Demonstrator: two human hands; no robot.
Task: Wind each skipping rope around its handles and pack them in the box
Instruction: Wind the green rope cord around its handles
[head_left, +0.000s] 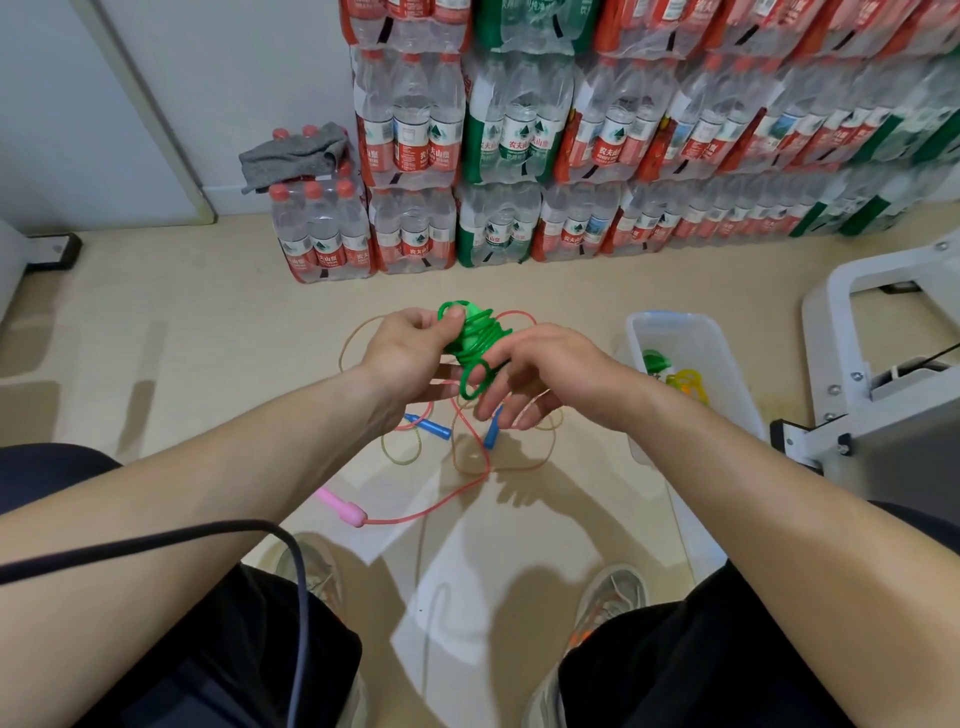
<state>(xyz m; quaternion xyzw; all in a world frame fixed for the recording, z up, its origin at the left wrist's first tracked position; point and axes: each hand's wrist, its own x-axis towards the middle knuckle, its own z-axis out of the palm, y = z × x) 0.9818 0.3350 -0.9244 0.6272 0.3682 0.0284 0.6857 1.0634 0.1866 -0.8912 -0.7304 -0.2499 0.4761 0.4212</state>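
Observation:
A green skipping rope (475, 340) is coiled around its handles, held in the air above the floor. My left hand (410, 348) grips the bundle's upper end. My right hand (530, 374) holds the lower coils, with a loose green loop hanging between its fingers. Below on the floor lie a rope with blue handles (428, 426) and a pink rope with a pink handle (345, 509), both tangled and loose. The clear plastic box (717, 353) stands to the right, with a wound green rope (653, 359) and a yellow rope (688, 383) inside.
Stacked packs of water bottles (519, 156) line the wall ahead, a grey cloth (293, 156) on one. A white metal frame (883, 338) stands at the right. A black cable (208, 540) crosses my left forearm. My knees and shoes are at the bottom.

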